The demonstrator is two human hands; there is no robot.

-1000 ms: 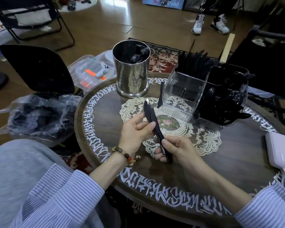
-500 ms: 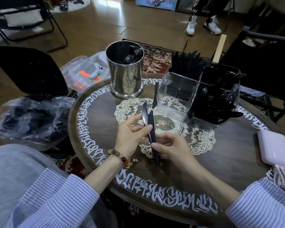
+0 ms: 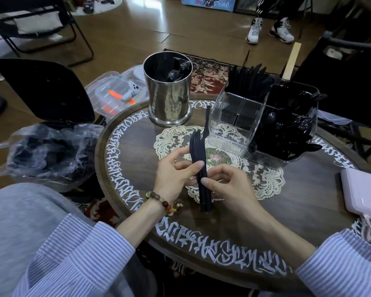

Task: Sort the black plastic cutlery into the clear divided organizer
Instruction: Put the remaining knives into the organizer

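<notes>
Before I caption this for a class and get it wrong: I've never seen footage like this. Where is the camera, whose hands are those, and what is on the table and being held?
There is no machine here. A person wears a camera on the head, so the one picture looks forward and down at their own hands. The left hand and the right hand together pinch a small bundle of black plastic cutlery above a round wooden table. The top piece looks like a knife. On the table stand a steel canister and a clear divided organizer; its near-left compartment looks empty, the others hold black cutlery. One more black piece lies beside it. A pale power bank rests at the right edge.
</notes>
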